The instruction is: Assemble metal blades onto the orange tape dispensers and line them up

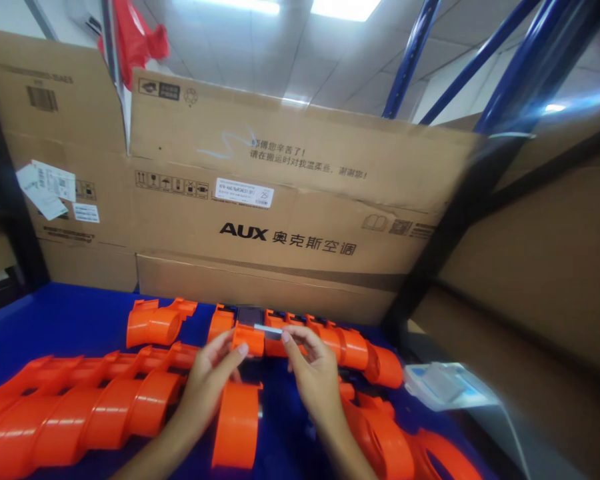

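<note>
My left hand [215, 365] is closed on a short orange plastic part [249, 341] with a curved outer wall. In a pinch of thumb and fingers, my right hand [311, 360] holds one end of a thin, flat grey strip [269, 332]. The strip's other end meets the upper edge of the orange part; whether it sits inside cannot be made out. Just below the hands stands a larger orange ring [237, 427]. Behind them is a dark flat square [250, 316], partly covered by the held part.
Rows of nested orange rings lie at the left [107, 410], the back right [353, 348] and the front right [387, 433] of the blue surface [10, 327]. A clear plastic box [443, 385] stands at the right. Cardboard [290, 213] walls the back; a dark post [445, 200] rises at right.
</note>
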`<state>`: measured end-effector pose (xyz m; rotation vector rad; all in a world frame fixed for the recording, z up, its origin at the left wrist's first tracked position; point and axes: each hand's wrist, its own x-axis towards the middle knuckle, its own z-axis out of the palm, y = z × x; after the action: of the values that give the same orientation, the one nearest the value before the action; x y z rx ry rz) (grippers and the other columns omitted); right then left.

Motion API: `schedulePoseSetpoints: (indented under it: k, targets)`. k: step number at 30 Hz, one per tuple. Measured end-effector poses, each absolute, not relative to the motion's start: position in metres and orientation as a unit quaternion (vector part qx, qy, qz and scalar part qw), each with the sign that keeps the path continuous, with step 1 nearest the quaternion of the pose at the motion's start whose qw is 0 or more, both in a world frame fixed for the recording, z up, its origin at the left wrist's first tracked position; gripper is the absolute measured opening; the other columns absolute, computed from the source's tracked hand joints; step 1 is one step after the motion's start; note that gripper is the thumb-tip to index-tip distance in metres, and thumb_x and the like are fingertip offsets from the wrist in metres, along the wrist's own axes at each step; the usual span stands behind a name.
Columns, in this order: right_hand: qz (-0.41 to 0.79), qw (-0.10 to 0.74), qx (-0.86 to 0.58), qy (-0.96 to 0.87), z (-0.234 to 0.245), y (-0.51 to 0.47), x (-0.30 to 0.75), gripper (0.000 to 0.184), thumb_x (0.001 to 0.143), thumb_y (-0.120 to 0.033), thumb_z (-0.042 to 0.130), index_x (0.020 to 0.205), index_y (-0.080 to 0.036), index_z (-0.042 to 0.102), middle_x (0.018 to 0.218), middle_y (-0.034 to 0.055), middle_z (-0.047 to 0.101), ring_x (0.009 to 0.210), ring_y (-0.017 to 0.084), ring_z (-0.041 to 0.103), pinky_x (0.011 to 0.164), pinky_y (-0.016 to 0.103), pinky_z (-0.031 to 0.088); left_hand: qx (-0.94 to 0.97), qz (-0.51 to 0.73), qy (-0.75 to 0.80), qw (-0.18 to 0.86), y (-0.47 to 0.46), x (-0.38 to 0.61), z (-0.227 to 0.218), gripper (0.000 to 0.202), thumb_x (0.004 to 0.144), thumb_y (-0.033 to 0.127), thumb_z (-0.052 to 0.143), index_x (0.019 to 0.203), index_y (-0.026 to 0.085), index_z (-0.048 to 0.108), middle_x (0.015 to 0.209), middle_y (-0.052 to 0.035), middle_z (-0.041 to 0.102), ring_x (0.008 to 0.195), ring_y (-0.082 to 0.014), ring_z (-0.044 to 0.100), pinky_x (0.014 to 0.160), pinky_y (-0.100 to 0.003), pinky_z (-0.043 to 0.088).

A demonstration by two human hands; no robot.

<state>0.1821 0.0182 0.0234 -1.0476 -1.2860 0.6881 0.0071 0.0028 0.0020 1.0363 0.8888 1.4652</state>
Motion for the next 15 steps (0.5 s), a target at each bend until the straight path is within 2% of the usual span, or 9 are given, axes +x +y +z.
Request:
schedulePoseSetpoints:
  k: [6, 11, 15]
  targets:
    - [0.305, 0.616, -0.464, -0.559, 0.0206, 0.0209, 0.1861, 0.03, 0.079, -0.048, 0.076, 0.085, -0.019, 0.074, 0.071, 0.0032, 0.069, 0.046, 0.012, 0.049, 0.039, 0.022, 0.036, 0.414, 0.619, 0.392, 0.54, 0.0051, 0.0069, -0.001, 0.045, 0.07, 0.048, 0.081, 0.102, 0.017, 0.072, 0.053, 0.004, 0.059, 0.05, -0.0148, 0.053, 0.049, -0.022, 0.039]
    - [0.322, 0.614, -0.46, -0.555, 0.0219, 0.0197, 0.1848, 0.029, 0.078, -0.047, 0.077, 0.084, -0.019, 0.076, 0.062, 0.0002, 0.065, 0.044, 0.011, 0.048, 0.044, 0.024, 0.041, 0.444, 0.612, 0.39, 0.526, 0.0045, 0.0049, -0.0004, 0.038, 0.075, 0.047, 0.078, 0.098, 0.017, 0.074, 0.058, 0.0024, 0.062, 0.05, -0.0123, 0.049, 0.049, -0.021, 0.036]
    - [0.324, 0.623, -0.452, -0.55, 0.0241, 0.0177, 0.1845, 0.028, 0.077, -0.046, 0.078, 0.084, -0.019, 0.076, 0.063, 0.0, 0.065, 0.046, 0.012, 0.051, 0.046, 0.024, 0.045, 0.472, 0.599, 0.385, 0.519, 0.0031, 0.0035, 0.0003, 0.032, 0.081, 0.048, 0.073, 0.095, 0.019, 0.073, 0.057, 0.0028, 0.06, 0.051, -0.0122, 0.046, 0.049, -0.02, 0.035]
